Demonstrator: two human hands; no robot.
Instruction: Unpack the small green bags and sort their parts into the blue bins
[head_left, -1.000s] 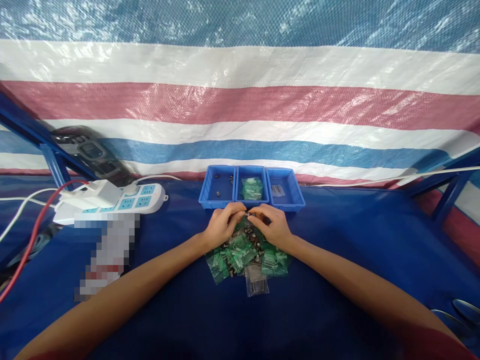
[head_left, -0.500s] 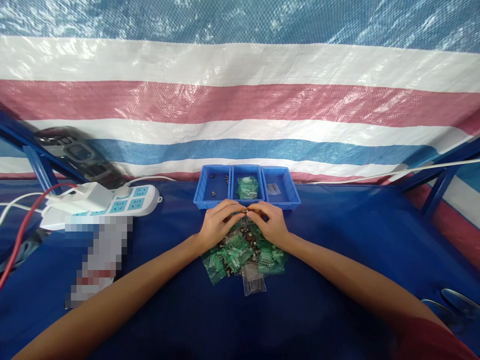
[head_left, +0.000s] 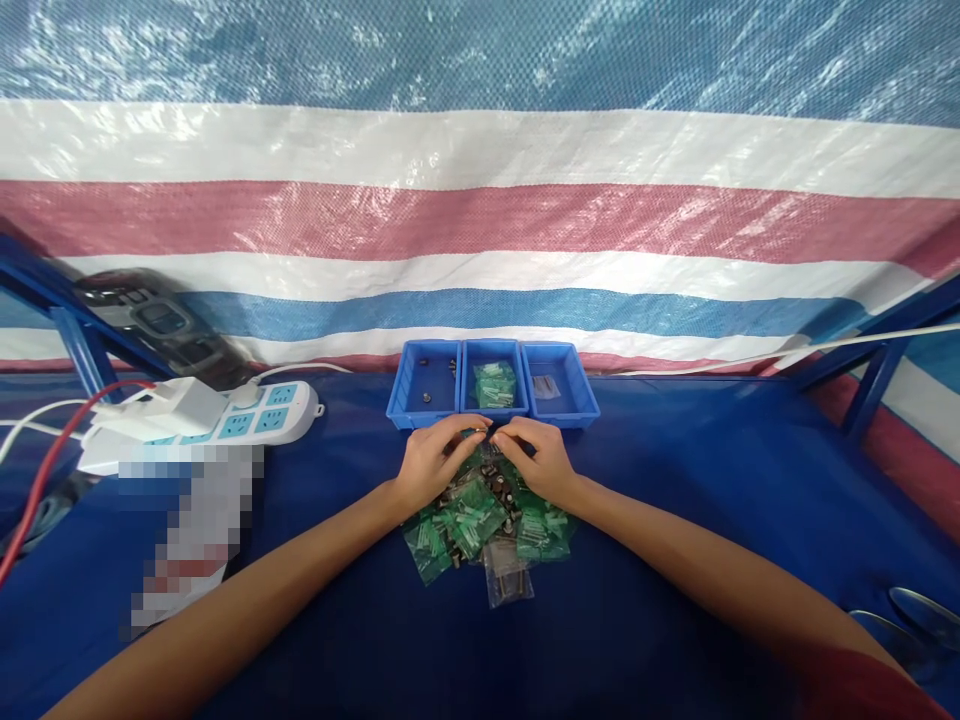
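Over the near edge of the blue bins, my left hand (head_left: 433, 459) pinches a small metal piece (head_left: 481, 430) between thumb and fingertips; it looks like a screw, but its kind is too small to be sure of. My right hand (head_left: 543, 459) is closed in a pinch just beside it, and whatever its fingertips hold is hidden. Below both hands lies a pile of green-tinted plastic bags (head_left: 474, 515) with pale plugs inside, mixed with loose dark screws (head_left: 501, 487). A clear bag (head_left: 507, 578) of long metal pieces lies at the pile's near side.
Three blue bins stand behind the pile: the left bin (head_left: 409, 392) holds a few screws, the middle bin (head_left: 491, 412) green bags, the right bin (head_left: 574, 400) a small clear bag. A white power strip (head_left: 296, 410) with cables is at left, eyeglasses (head_left: 926, 615) at right.
My fingertips have drawn slightly apart, where before they met around one small metal piece. The whole view has shifted a little downward in the picture.
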